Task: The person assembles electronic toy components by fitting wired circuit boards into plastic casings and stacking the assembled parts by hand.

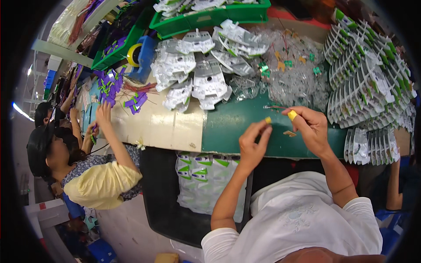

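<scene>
Our left hand point(253, 141) pinches a small yellow piece point(268, 119) while our right hand point(310, 127), fingers curled, grips a thin wire point(274, 107) above the green bench point(228, 127); loosening either pinch risks dropping it among the clear bags point(294, 83).

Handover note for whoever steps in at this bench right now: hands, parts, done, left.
Left hand: raised over the green mat, fingertips pinched by a small yellow piece; whether it grips it is unclear.
Right hand: yellow finger cap on one fingertip, thin wire at the fingers, small tan part just under it.
Parts: clear bags with wires behind the hands; grey and white blister cards left of them.
Done: stacked green-tipped packs at right.
Left: the loose bags and cards look unprocessed.
</scene>
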Demonstrator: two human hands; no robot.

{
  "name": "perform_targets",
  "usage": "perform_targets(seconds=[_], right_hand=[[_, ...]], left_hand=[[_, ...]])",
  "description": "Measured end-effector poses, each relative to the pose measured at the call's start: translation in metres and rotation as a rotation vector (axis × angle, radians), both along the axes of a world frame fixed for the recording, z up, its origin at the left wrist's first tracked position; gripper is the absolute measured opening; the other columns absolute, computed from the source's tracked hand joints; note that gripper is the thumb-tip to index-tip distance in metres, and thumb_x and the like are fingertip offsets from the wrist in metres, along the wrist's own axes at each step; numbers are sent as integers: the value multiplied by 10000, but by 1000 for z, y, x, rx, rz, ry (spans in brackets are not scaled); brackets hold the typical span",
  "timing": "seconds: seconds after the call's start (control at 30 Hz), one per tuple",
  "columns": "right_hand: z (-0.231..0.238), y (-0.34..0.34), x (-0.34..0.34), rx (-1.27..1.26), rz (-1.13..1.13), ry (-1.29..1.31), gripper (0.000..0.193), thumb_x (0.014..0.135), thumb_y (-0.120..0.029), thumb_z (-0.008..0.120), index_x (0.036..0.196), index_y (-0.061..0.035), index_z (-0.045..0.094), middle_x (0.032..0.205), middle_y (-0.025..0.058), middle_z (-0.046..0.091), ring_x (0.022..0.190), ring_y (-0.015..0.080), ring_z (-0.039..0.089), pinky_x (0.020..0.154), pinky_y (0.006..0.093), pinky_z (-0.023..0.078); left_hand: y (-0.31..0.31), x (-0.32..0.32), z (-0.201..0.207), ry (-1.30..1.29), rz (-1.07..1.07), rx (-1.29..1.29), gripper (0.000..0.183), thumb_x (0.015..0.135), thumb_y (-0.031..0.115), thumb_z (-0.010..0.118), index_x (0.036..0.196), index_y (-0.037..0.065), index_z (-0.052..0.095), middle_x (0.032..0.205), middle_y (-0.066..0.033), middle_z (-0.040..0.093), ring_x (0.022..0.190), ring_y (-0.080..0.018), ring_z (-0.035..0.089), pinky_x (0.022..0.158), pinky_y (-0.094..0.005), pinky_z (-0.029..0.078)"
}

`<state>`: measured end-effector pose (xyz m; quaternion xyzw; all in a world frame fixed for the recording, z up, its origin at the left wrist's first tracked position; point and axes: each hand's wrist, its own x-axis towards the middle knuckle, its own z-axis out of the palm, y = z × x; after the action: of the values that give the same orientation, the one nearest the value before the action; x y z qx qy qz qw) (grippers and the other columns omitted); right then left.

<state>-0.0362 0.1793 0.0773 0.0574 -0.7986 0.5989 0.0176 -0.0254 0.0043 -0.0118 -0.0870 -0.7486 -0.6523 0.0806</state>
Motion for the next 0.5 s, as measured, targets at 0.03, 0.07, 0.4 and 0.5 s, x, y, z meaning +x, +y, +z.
perform_targets(seconds=[0.03, 0.07, 0.4, 0.5], right_hand=[[-1, 2, 7, -27, 2, -7, 194, 946, -45, 548, 1021, 22, 714, 736, -9, 620, 602, 30, 502, 547, 195, 416], [-1, 5, 14, -54, 5, -14, 193, 942, -42, 550, 1019, 24, 714, 732, -2, 625, 596, 33, 506, 544, 198, 422], [-7, 32, 46, 124, 93, 50, 177, 880, -9, 590, 999, 10, 720, 747, 49, 648, 624, 86, 552, 569, 262, 436], [-12, 39, 45, 226, 130, 201, 178, 835, -1, 623, 987, 10, 716, 781, 61, 667, 658, 117, 581, 623, 292, 466]], left_hand=[[1, -1, 1, -144, -22, 220, 221, 934, 36, 638, 1142, -37, 645, 936, -73, 687, 822, -117, 628, 736, -262, 508], [-1, 3, 6, -234, -107, 425, 301, 980, 93, 599, 1261, -16, 588, 1037, -78, 673, 862, -114, 618, 775, -262, 511], [3, 17, 43, -317, -213, 545, 254, 995, 130, 592, 1204, -12, 619, 1042, -54, 648, 866, -92, 601, 804, -234, 493], [6, 21, 46, -300, -188, 535, 175, 950, 66, 648, 1099, -23, 670, 1031, -45, 653, 871, -91, 605, 801, -228, 491]])
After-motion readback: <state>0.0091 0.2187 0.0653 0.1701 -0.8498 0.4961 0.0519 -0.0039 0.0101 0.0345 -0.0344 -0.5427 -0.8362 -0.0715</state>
